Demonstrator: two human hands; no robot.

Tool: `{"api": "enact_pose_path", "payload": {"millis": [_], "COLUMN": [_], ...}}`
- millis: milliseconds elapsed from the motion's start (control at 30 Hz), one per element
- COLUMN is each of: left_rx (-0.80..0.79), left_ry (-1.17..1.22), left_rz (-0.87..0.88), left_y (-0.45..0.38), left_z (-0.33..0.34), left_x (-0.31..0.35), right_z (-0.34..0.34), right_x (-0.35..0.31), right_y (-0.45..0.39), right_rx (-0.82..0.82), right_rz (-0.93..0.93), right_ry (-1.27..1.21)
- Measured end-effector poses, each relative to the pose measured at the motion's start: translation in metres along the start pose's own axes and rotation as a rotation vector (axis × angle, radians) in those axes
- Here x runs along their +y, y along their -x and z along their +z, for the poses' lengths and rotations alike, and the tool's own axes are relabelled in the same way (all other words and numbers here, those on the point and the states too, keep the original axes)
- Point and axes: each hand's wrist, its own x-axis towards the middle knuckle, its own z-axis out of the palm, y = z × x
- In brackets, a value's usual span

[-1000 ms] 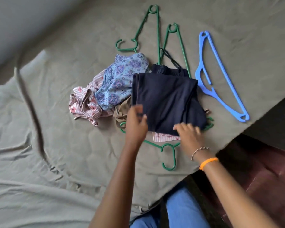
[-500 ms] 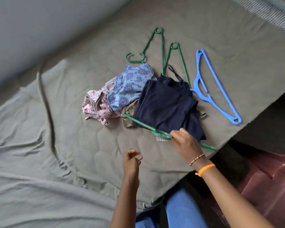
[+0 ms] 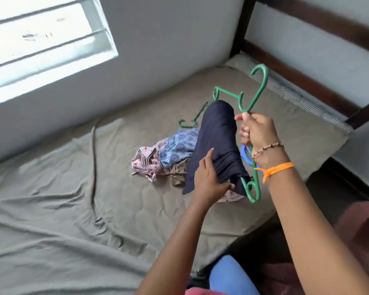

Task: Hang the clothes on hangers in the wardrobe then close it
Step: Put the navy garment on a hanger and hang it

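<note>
Gripping the green plastic hanger (image 3: 256, 96) near the base of its hook, the right hand (image 3: 256, 133) sits right of centre in the frame with its fingers curled round the plastic, a beaded bracelet (image 3: 267, 148) and an orange wristband (image 3: 275, 168) on the wrist below it. The hook points toward the upper right, and the hanger's lower end shows beside the wrist. A dark navy folded garment (image 3: 216, 143) drapes over the hanger at the frame's centre, lifted off the bed. The left hand (image 3: 209, 178) holds the lower part of this garment, fingers close together on the cloth and thumb toward the lower right; how far they wrap behind it cannot be told. Left of the garment, on the olive-green quilted bedsheet (image 3: 73, 209), lie a blue patterned cloth (image 3: 177, 149), a pink striped shirt (image 3: 146, 161) and a brown crumpled cloth (image 3: 178, 174), touching one another. A second green hanger (image 3: 192, 122) lies just above them, and part of a blue plastic hanger (image 3: 245, 154) peeks out under the right hand. A bright barred window (image 3: 41, 43) fills the upper left.
</note>
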Motion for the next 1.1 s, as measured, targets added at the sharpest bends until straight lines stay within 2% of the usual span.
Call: {"api": "enact_pose_path", "payload": {"millis": [67,133,267,533,667,767,833,867,900,967,1000,1033,1100], "left_rx": [0.134,0.227,0.252,0.364,0.181,-0.156,-0.357,-0.329,-0.208,0.159,0.233,0.223,0.118], "left_ry": [-0.108,-0.104,-0.043,-0.059,-0.088,-0.176,0.045,0.178,0.265,0.257,0.229,0.211,0.194], "left_rz": [0.105,0.163,0.258,0.592,0.725,0.905,0.797,0.717,0.632,0.426,0.271,0.123,-0.019], "left_y": [0.003,0.004,0.006,-0.003,0.008,0.028,0.039,0.039,0.037,0.021,0.012,0.002,-0.014], "left_z": [-0.004,-0.011,-0.032,-0.065,-0.041,-0.026,-0.033,-0.036,-0.040,-0.048,-0.052,-0.055,-0.061], "left_x": [0.010,0.015,0.020,0.058,0.072,0.063,0.057,0.054,0.052,0.050,0.052,0.052,0.054], "right_z": [0.001,0.002,0.002,-0.002,-0.003,-0.016,-0.027,-0.032,-0.037,-0.045,-0.050,-0.055,-0.068], "right_x": [-0.019,-0.031,-0.046,-0.033,-0.019,-0.012,-0.005,-0.003,-0.003,-0.006,-0.008,-0.010,-0.013], "right_y": [0.014,0.027,0.046,0.065,0.073,0.079,0.087,0.092,0.096,0.105,0.111,0.115,0.124], "right_rx": [-0.029,-0.056,-0.061,0.022,0.011,-0.035,-0.071,-0.085,-0.096,-0.113,-0.115,-0.116,-0.091], "right_rz": [0.003,0.005,-0.030,-0.072,-0.038,-0.014,-0.009,-0.008,-0.011,-0.028,-0.041,-0.057,-0.094], "right_ry": [-0.040,-0.090,-0.120,-0.080,-0.067,-0.050,-0.040,-0.046,-0.053,-0.043,-0.027,-0.005,0.026]}}
